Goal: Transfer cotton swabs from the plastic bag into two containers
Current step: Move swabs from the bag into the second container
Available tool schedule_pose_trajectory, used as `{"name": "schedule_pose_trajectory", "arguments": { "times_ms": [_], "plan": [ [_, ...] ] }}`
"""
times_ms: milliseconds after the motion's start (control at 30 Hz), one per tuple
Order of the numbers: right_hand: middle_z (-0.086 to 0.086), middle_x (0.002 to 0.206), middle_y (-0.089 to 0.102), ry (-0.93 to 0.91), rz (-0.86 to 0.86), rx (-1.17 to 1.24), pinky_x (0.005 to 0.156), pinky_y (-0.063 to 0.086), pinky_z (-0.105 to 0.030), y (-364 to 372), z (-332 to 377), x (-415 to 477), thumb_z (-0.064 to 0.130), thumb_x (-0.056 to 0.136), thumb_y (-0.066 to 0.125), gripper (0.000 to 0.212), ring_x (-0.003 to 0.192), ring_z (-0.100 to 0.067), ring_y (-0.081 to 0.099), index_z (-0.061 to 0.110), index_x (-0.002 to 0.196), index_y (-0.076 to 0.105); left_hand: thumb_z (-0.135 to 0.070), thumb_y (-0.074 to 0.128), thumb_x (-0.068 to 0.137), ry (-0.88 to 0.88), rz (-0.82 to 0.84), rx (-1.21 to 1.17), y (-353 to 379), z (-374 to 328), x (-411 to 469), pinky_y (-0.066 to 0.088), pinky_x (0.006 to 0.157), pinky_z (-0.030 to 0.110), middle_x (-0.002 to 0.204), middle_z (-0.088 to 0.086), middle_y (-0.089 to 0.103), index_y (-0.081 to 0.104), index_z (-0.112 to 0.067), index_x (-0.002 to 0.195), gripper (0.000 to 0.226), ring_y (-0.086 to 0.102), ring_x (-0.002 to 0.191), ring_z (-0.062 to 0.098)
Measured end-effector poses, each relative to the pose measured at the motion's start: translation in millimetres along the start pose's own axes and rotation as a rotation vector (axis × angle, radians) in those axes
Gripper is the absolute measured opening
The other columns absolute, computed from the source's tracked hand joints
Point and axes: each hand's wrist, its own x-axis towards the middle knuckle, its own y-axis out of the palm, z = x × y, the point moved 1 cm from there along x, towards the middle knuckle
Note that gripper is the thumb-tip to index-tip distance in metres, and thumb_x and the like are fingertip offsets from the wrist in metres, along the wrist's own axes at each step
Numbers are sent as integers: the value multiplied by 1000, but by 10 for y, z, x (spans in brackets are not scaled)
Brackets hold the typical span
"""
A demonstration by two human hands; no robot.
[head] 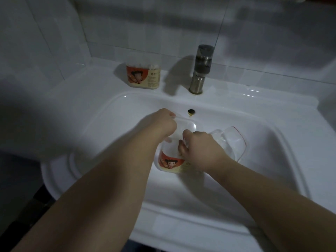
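— Where do we have the two containers?

— The back container (143, 74) stands upright on the ledge of the sink (91, 113), left of the faucet (201, 68) and apart from it. Through its clear upper part we see white swab tips packed close together. The open container (171, 162) is down in the basin between our hands, its red-and-cream label turned towards us. We cannot tell whether it rests on the basin floor or hangs just above it.

— And our hands?

— Our left hand (164, 122) is at the far left side of the open container. Its fingers (171, 115) are curled and pinch the edge of the clear lid (187, 128), which stands swung up and back from the mouth. Our right hand (200, 148) comes in from the right. Its fingers (181, 149) are bunched and bent down into the mouth, pinching a small white bunch of cotton swabs (185, 141). That spot is blurred, so we cannot count them.

— Where is the plastic bag?

— The plastic bag (234, 140) lies in the basin just to the right of our right hand. It is clear, with a red strip along its upper edge, and our wrist covers its near side. We cannot tell whether it holds any swabs.

— Anything else around us?

— A small dark overflow hole (191, 111) sits in the back wall of the basin, just beyond the lid. White wall tiles (127, 24) rise behind the ledge, and the light is dim.
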Motion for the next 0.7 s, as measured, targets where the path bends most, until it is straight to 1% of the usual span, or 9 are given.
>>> {"name": "schedule_pose_trajectory", "arguments": {
  "times_ms": [67,167,233,300,400,467,533,600,700],
  "plan": [
    [2,65,39,-6,13,-7,54,34,-32,19,2,-16,39,100,44,26,58,-26,48,19,83,39,9,56,94,-5,7,-5,4,2,2,65,75,50,151,7,44,54,-23,141,57,57,115,40],
    [1,76,44,19,14,-17,57,41,-36,22,12,-79,49,102,34,31,64,-27,53,22,87,39,7,54,95,14,13,1,-6,24,11,65,75,48,151,4,44,54,-25,140,55,60,104,34],
    [-4,93,50,28,32,-12,70,50,-42,-2,10,-126,55,101,34,39,82,-27,56,19,98,48,4,54,95,30,17,10,-10,36,18,65,74,47,149,3,45,55,-26,139,54,60,98,31],
    [-8,113,53,-2,60,-4,87,49,-44,-63,12,-161,63,96,32,58,101,-29,52,15,122,52,4,54,95,30,23,-5,-15,38,23,65,73,47,149,5,45,55,-26,140,54,60,99,33],
    [-14,150,39,-112,171,-39,109,39,-47,-139,43,-221,79,85,23,96,136,-35,38,10,152,30,6,51,97,-7,35,-56,-28,14,-7,65,73,48,149,10,44,54,-24,142,54,63,98,33],
    [-14,169,4,-155,361,-65,123,18,-51,-122,53,-259,88,81,21,114,156,-31,4,10,161,1,6,50,99,-29,34,-87,-23,-3,-36,65,72,49,153,9,41,53,-21,144,54,60,111,37],
    [-8,168,-20,-162,519,-74,125,-1,-51,-89,39,-270,91,81,28,119,155,-25,-17,12,158,-18,6,50,100,-37,25,-79,-19,-20,-56,65,74,51,156,7,39,51,-19,147,53,54,123,39],
    [-6,166,-24,-142,566,-53,124,-6,-52,-91,32,-256,89,83,35,120,154,-23,-21,14,157,-22,5,49,100,-36,30,-53,-17,-22,-57,64,78,51,156,7,39,50,-19,149,54,55,123,38],
    [-5,169,-18,-122,547,32,125,-2,-49,-191,37,-226,80,87,45,115,155,-23,-13,14,159,-15,0,49,99,-11,20,39,-26,-10,-43,62,86,50,149,10,45,50,-22,148,54,58,114,35]
  ]
}}
